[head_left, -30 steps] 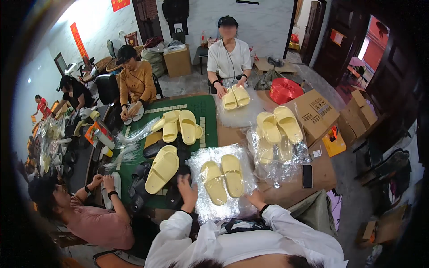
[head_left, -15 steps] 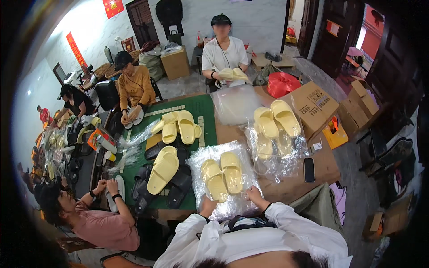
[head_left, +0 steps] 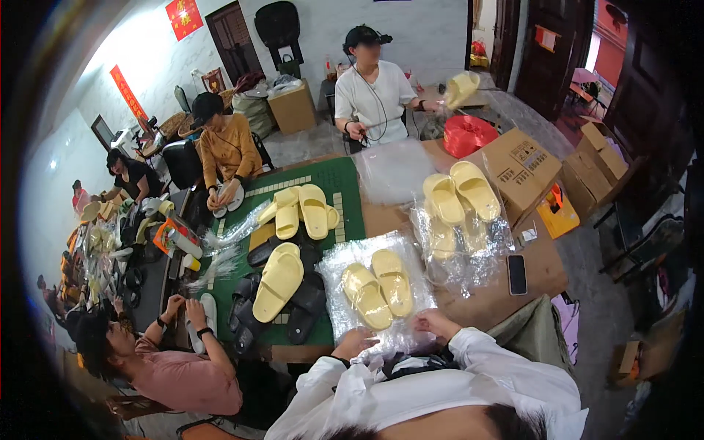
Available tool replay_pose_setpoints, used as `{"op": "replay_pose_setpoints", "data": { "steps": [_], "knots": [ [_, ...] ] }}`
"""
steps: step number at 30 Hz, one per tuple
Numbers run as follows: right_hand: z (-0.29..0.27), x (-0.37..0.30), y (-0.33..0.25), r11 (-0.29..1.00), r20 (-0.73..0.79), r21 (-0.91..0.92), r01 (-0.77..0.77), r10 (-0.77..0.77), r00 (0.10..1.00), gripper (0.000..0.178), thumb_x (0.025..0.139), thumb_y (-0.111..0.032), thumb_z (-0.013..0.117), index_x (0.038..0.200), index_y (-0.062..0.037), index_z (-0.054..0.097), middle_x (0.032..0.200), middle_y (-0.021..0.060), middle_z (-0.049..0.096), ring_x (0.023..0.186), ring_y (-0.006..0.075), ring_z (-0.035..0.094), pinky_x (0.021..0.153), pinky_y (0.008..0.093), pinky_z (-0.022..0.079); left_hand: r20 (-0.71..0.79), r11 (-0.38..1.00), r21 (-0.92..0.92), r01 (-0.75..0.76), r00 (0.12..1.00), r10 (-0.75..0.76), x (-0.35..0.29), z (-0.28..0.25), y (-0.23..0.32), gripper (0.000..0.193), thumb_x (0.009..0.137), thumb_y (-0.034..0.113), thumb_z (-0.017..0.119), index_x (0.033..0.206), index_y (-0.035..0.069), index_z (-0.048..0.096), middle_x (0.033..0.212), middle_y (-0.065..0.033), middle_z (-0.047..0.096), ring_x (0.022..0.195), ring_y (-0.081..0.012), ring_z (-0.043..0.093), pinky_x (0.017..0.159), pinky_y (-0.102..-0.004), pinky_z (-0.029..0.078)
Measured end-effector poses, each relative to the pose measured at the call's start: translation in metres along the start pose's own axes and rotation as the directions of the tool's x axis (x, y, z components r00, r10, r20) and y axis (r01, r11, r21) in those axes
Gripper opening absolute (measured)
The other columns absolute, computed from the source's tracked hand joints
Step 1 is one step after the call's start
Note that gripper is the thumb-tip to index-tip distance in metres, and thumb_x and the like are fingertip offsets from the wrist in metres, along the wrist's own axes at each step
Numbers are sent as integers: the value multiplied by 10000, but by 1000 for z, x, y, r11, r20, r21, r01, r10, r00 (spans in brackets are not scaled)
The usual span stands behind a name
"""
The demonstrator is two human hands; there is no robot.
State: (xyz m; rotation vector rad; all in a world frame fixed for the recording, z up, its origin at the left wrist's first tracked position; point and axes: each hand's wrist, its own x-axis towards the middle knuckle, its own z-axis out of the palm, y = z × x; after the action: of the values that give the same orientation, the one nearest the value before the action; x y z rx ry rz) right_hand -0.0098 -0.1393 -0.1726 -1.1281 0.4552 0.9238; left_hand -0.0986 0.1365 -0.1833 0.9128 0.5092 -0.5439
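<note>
A pair of pale yellow slide slippers [head_left: 378, 292] lies side by side inside a clear plastic bag [head_left: 339, 257] at the table's near edge. My left hand [head_left: 357, 342] grips the bag's near left edge, its fingers partly hidden by glare and film. At the near right edge, my right hand [head_left: 435, 323] pinches the same bag. To the left, a single yellow slipper [head_left: 279, 282] rests on black slippers [head_left: 306, 312]. More yellow slippers [head_left: 299, 209] are piled behind it. Another yellow pair [head_left: 463, 192] sits on bagged slippers [head_left: 458, 240] at the right.
A phone [head_left: 517, 275] lies near the right table edge. Beyond are a cardboard box [head_left: 517, 169], a red bundle [head_left: 469, 136] and a stack of clear bags [head_left: 396, 172]. Co-workers sit across and at left; one in white [head_left: 378, 95] holds out a blurred yellow slipper [head_left: 462, 88].
The whole view has shifted slightly. My hands stay at the bag's near edge. The co-worker opposite has swung yellow footwear from the chest out to the right.
</note>
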Motion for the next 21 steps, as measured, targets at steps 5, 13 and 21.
{"op": "replay_pose_setpoints", "data": {
  "steps": [5,13,21],
  "knots": [
    [23,-19,-52,966,195,45,255,-259,946,140,864,-152,503,896,-25,554,811,78,601,744,178,609,653,272,484,91,984,-168,-56,993,72,-6,8,31,120,821,59,479,917,9,532,834,-65,590,596,-119,477,513,-211,389],
    [-2,-54,-125,379,-318,-731,568,-925,208,500,737,-321,673,1097,-22,500,1051,133,543,991,252,507,835,366,403,63,978,-173,120,992,-111,-10,53,59,290,865,189,469,1107,32,489,1049,-116,592,469,-76,389,420,-167,340],
    [-67,-90,-190,567,-470,-824,-4,-687,-554,625,760,-371,633,1226,-24,403,1190,176,464,1143,332,390,955,425,277,502,442,699,-562,826,256,9,-24,-2,578,647,-39,468,1175,182,541,983,-87,616,521,-168,467,470,-271,383]
  ]
}}
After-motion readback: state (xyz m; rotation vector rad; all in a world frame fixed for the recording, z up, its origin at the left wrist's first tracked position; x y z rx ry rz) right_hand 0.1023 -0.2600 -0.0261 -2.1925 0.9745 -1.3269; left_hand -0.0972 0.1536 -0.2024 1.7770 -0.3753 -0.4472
